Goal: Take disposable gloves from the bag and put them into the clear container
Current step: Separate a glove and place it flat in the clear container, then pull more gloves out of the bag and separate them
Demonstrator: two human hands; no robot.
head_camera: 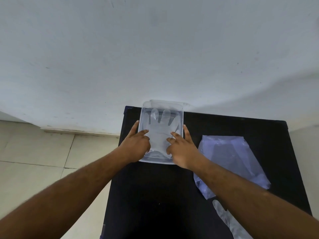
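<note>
Hands [136, 144] flatten filmy glove [159, 133] in clear rectangular container [144, 111].

black table [155, 195] in front of me, against the wall | pale scuffed wall [155, 49] behind it | tiled floor [34, 152] to my left

White wall [155, 49]; tiled floor [34, 152]; black table [155, 195].

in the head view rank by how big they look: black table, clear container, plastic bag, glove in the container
1. black table
2. plastic bag and clear container: look alike, and the bag is partly hidden by an arm, so unranked
3. glove in the container
</note>
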